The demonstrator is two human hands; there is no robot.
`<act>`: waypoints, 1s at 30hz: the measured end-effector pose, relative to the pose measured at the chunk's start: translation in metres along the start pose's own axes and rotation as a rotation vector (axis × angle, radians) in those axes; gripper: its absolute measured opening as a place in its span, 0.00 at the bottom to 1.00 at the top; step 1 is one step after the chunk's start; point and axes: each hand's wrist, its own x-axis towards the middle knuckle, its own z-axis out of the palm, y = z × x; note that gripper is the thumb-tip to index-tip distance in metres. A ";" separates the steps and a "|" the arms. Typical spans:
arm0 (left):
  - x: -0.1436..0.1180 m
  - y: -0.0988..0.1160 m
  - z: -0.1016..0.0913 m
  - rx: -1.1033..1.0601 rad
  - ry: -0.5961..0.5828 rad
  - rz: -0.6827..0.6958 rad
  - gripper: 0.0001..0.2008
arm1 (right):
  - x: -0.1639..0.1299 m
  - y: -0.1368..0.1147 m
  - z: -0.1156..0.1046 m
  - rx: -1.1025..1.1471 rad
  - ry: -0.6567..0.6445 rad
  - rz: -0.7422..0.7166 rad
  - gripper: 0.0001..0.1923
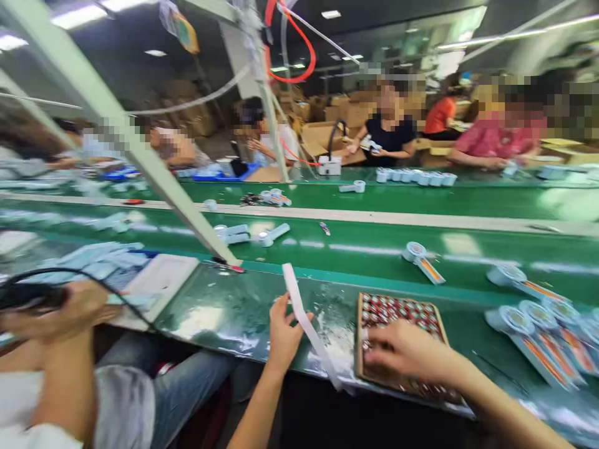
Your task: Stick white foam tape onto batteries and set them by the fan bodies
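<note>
Bright ceiling lights — motion blur, edges smeared.

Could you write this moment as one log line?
left hand: holds white strip | right hand: on tray of red-capped cells | green bench | co-worker's hand on the left side

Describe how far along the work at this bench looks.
Done: assembled fans lie at the right. In hand: the left hand holds a white strip; the right hand rests on a tray of small parts. Left: many parts fill that tray.
</note>
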 end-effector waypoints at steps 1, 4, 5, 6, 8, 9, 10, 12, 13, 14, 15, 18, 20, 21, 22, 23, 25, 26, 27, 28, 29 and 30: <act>0.001 -0.006 0.002 0.036 -0.013 0.029 0.40 | 0.005 0.007 -0.011 -0.027 0.059 0.055 0.11; 0.000 -0.017 0.007 0.208 -0.074 0.146 0.35 | 0.021 0.027 -0.030 -0.182 0.202 0.149 0.09; -0.001 -0.018 0.009 0.273 -0.083 0.200 0.33 | 0.025 0.031 -0.030 -0.235 0.211 0.148 0.09; -0.001 -0.017 0.011 0.332 -0.089 0.257 0.32 | 0.029 0.034 -0.028 -0.279 0.199 0.135 0.08; -0.003 -0.016 0.015 0.427 -0.109 0.361 0.30 | 0.036 0.038 -0.018 -0.359 0.162 0.097 0.10; -0.003 -0.015 0.017 0.461 -0.120 0.406 0.30 | 0.039 0.039 -0.012 -0.390 0.148 0.087 0.11; -0.004 -0.014 0.020 0.488 -0.131 0.449 0.29 | 0.041 0.040 -0.006 -0.417 0.143 0.085 0.12; -0.005 -0.012 0.024 0.537 -0.143 0.541 0.29 | 0.044 0.041 0.004 -0.453 0.160 0.073 0.12; -0.006 -0.011 0.026 0.563 -0.142 0.596 0.29 | 0.044 0.042 0.006 -0.447 0.173 0.057 0.10; -0.006 -0.009 0.027 0.588 -0.141 0.654 0.28 | 0.043 0.043 0.007 -0.409 0.195 0.037 0.09; -0.007 -0.007 0.028 0.612 -0.139 0.709 0.28 | 0.041 0.043 0.006 -0.326 0.235 0.019 0.08; -0.011 0.000 0.027 0.671 -0.132 0.853 0.27 | 0.030 0.044 -0.008 0.248 0.397 0.008 0.10; -0.013 0.007 0.026 0.707 -0.134 0.934 0.25 | 0.019 0.040 -0.021 0.691 0.492 0.001 0.12; -0.015 0.010 0.025 0.724 -0.139 0.971 0.25 | 0.014 0.037 -0.027 0.829 0.530 0.005 0.14; -0.016 0.013 0.025 0.740 -0.148 1.005 0.24 | 0.010 0.033 -0.031 0.895 0.564 0.022 0.17; -0.017 0.016 0.025 0.756 -0.157 1.034 0.25 | 0.008 0.029 -0.034 0.893 0.597 0.046 0.19; -0.018 0.022 0.025 0.783 -0.176 1.085 0.27 | 0.007 0.021 -0.035 0.779 0.620 0.098 0.19; -0.018 0.024 0.026 0.796 -0.181 1.108 0.28 | 0.009 0.018 -0.034 0.732 0.616 0.109 0.18; -0.018 0.026 0.026 0.810 -0.185 1.132 0.30 | 0.010 0.017 -0.032 0.718 0.605 0.111 0.18; -0.017 0.028 0.026 0.826 -0.188 1.154 0.31 | 0.012 0.018 -0.029 0.734 0.594 0.111 0.18; -0.015 0.029 0.025 0.844 -0.188 1.175 0.31 | 0.013 0.020 -0.028 0.766 0.587 0.112 0.19; -0.013 0.030 0.025 0.860 -0.184 1.192 0.32 | 0.014 0.022 -0.026 0.798 0.570 0.115 0.19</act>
